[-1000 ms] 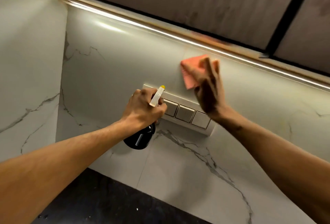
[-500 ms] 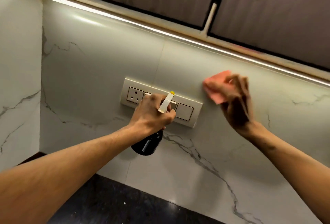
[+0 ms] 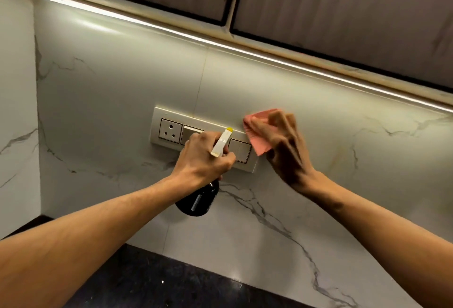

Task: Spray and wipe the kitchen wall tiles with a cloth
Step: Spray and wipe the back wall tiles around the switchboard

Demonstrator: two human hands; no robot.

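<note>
R hand (image 3: 282,145) first: fingers stretched out fairly straight and spread, laid flat over the pink cloth (image 3: 257,136) and pressing it on the wall tiles (image 3: 122,74). The hand is smeared with motion blur, so I can't tell what the thumb is doing. The cloth sits on the tile just right of the switch plate (image 3: 157,123), its lower corner pointing down and reaching the plate's right end. The visible part runs top to bottom along the left side of my fingers; the rest is hidden under the palm.

L hand (image 3: 203,158) is wrapped tight round the neck of the spray bottle (image 3: 198,199), w/ a finger curled in front under the spray head. The bottle's long axis is steep, leaning a bit right at the top: dark round base hanging low below my wrist, white head w/ yellow tip (image 3: 223,142) up top. The tip points up and away from me at the wall, in front of the plate's middle switches (bottle is near the plate, but I can't tell if it touches).

Further out: a three-pin socket (image 3: 170,130) at the plate's left end, grey veins across the marble-look tiles, a bright light strip (image 3: 269,56) along the top of the wall under dark cabinets (image 3: 343,1), and a black speckled counter (image 3: 159,283) below my forearms.
</note>
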